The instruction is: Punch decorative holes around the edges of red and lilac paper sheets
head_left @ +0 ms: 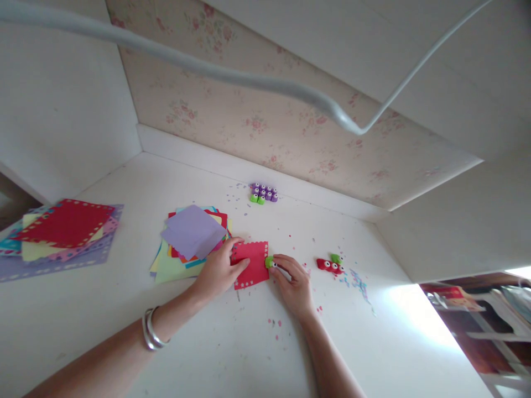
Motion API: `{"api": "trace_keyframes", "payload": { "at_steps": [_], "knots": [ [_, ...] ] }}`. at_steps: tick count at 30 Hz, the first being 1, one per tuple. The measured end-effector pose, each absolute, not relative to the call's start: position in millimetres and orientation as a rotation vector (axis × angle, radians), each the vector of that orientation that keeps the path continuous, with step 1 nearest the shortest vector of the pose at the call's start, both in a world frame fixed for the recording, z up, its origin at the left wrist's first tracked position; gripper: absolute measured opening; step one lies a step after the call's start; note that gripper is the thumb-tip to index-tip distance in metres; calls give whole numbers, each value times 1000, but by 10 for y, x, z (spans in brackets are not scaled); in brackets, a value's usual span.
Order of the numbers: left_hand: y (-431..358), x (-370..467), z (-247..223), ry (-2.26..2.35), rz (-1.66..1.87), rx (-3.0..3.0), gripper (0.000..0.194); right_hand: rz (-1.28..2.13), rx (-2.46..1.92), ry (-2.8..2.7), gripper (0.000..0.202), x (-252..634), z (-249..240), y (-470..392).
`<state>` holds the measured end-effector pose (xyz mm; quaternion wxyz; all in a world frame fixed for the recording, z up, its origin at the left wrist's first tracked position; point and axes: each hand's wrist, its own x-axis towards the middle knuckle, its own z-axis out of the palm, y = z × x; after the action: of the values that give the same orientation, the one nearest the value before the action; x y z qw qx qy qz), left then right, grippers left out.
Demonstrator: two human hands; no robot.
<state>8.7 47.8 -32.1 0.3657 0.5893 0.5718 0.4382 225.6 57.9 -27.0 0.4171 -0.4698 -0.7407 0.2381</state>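
While left hand [219,271] pins red paper [250,264], right hand [292,281] pinches green punch [270,261].

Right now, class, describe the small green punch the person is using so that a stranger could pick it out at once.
On the white table, find the red paper square between the two hands. The green punch sits at its right edge, under the right hand. Unlike the red punches farther right and the purple cluster by the wall, it alone touches paper.

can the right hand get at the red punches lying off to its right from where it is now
Probably yes. The right hand rests at the red paper square on a green punch, and the red punches lie just beside it, with only paper confetti scattered on the table between.
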Motion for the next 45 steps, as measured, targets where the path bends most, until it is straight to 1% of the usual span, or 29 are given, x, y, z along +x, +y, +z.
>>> {"api": "trace_keyframes", "payload": {
  "at_steps": [7,12,14,17,19,29,35,39,45],
  "knots": [
    [403,134,-284,1487,1084,1715,42,597,-1168,-1960,16,2262,-247,560],
    [301,185,-286,1461,1148,1976,48,631,-1185,-2043,17,2299,-189,542],
    [265,187,-253,1448,1133,2092,44,645,-1184,-2052,17,2313,-179,539],
    [235,170,-203,1314,1028,2250,29,665,-1184,-2072,17,2327,-174,539],
    [228,154,-190,1220,945,2295,25,679,-1187,-2086,18,2332,-163,538],
    [212,135,-211,1225,910,2285,33,787,-1260,-2091,19,2344,-44,492],
    [207,141,-207,1287,795,2412,31,945,-1551,-1981,31,2350,30,628],
    [198,146,-222,1345,731,2504,35,1133,-1586,-2099,25,2330,103,733],
    [193,142,-248,1364,727,2526,37,1180,-1658,-2094,24,2319,109,765]
  ]
}}
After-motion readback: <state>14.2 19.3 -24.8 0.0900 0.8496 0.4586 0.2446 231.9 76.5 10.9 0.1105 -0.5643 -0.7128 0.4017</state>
